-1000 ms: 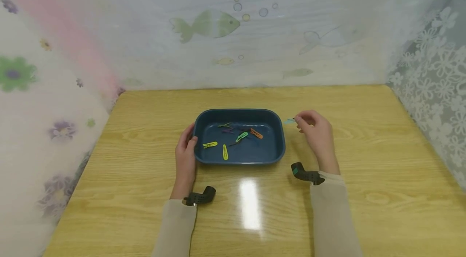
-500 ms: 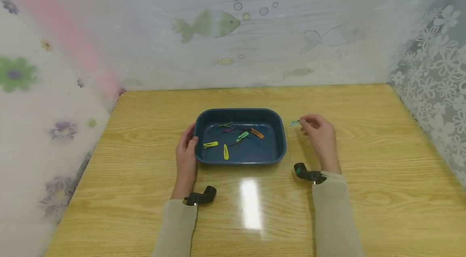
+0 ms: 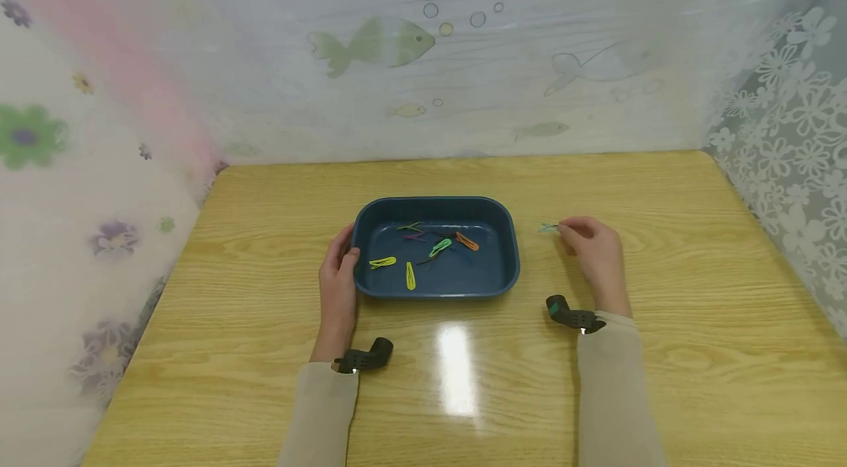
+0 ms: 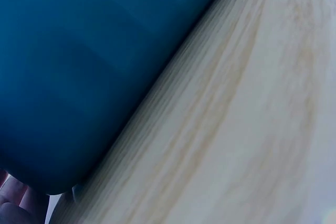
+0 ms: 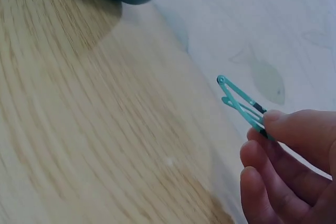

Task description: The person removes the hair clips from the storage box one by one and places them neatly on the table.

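My right hand pinches a light teal snap hair clip between thumb and fingertips, above the table to the right of a dark blue basin. The right wrist view shows that hair clip popped apart, with dark marks near my thumb. My left hand holds the basin's left end, thumb at the rim; its other fingers are partly hidden by the wall. Inside the basin lie several snap hair clips, among them a green clip, an orange clip and a yellow clip.
The basin stands on a wood-grain table. A fish-patterned curtain hangs behind the table's far edge, with flowered sheets at both sides. Each wrist carries a black camera mount, such as the right mount.
My right hand has moved right and slightly toward me with the teal hair clip, farther from the basin. My left hand and the basin stay in place.
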Motion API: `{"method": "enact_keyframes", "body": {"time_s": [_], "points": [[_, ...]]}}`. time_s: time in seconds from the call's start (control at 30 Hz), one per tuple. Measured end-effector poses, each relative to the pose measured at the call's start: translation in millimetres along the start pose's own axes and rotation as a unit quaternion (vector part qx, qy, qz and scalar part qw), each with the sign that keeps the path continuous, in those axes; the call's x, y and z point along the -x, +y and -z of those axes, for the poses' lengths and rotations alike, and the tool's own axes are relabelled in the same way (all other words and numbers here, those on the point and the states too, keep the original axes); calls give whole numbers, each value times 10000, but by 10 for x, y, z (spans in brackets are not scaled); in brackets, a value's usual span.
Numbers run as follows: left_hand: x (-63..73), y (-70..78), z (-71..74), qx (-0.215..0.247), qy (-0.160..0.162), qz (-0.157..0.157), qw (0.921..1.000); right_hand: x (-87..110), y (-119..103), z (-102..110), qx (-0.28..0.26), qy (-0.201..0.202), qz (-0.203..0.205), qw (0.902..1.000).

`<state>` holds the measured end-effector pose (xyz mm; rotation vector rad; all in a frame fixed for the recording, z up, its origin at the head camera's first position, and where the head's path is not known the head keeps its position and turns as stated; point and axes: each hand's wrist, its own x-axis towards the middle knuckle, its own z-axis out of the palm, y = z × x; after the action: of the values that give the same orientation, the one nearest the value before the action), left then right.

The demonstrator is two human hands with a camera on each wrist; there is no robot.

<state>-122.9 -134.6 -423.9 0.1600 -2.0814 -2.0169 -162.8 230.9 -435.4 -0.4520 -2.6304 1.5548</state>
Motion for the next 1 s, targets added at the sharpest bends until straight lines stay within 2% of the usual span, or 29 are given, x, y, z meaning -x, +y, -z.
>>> {"method": "enact_keyframes", "body": {"time_s": [0.3,0.63,1.0], "points": [[14,1,14,17,-53,39,10000,-8,64,58,265,122,-43,9996],[6,-28,3,56,-144,38,9999,-3,124,120,186,277,-246,9991],[-4,-11,20,157,-160,94,9997,5,86,135,869,265,-165,9957]]}}
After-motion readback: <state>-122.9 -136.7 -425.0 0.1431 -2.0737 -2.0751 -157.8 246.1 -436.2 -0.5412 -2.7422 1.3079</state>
